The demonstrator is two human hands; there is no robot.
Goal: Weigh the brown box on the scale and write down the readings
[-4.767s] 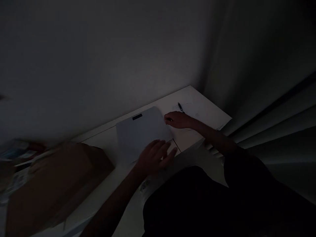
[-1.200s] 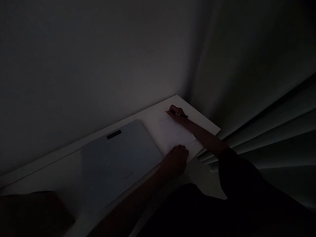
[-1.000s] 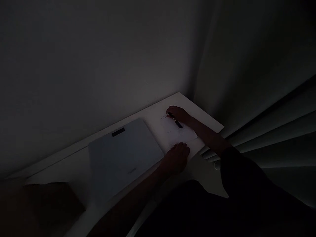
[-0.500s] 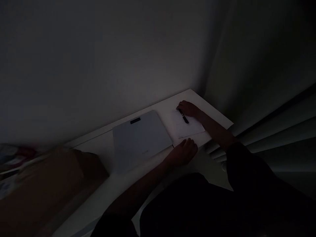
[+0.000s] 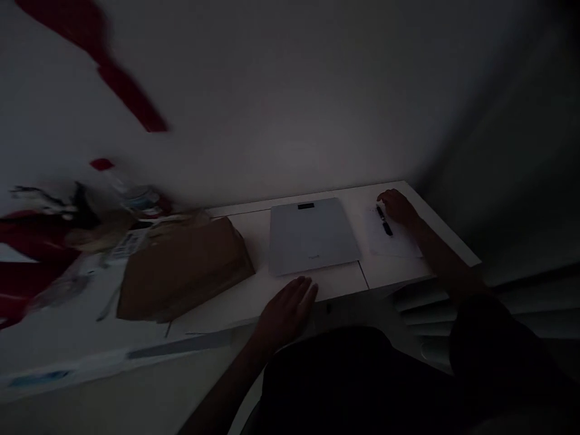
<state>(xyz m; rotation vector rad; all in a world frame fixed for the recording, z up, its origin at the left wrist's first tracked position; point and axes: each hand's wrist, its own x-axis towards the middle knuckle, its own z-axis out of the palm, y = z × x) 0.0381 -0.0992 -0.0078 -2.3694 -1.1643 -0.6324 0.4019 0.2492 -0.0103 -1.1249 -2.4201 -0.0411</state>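
Note:
A flat grey scale (image 5: 312, 235) with a small dark display lies on the white table (image 5: 244, 302). My left hand (image 5: 287, 311) rests at the table's front edge, just below the scale, fingers stretched out and holding nothing. To the right of the scale is a white sheet of paper (image 5: 394, 246). A black pen (image 5: 385, 221) lies on the paper, beside my right hand (image 5: 399, 208). That hand is bent at the paper's upper edge, its fingertips near the pen's top end; the dim light hides whether they grip anything.
A brown cardboard box (image 5: 185, 266) stands left of the scale. Beyond it are a clear bottle (image 5: 140, 198) and red items (image 5: 31, 241). A wall rises behind the table, with a red shape (image 5: 131, 96) on it. Dark folds hang at the right.
The view has swung left, showing more of the box and the clutter. My left hand has moved left, from near the paper to below the scale, and its fingers have spread out.

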